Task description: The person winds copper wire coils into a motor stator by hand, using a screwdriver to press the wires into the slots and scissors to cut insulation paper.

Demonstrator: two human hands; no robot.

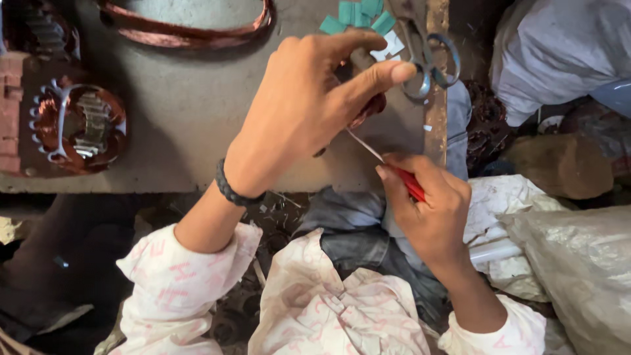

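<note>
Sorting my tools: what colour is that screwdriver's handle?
Red handle, in the right hand, head view.

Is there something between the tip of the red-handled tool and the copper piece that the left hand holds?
Nothing visible. The red-handled tool in the right hand runs straight up to the copper piece, but the left hand hides the tip.

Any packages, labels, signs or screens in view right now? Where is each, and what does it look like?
No labels, signs or screens.
Clear plastic bag: lower right, crumpled, greyish.
White sack: upper right, bulging.
Teal paper slips: top centre of the bench, small rectangles beside scissors.
</note>
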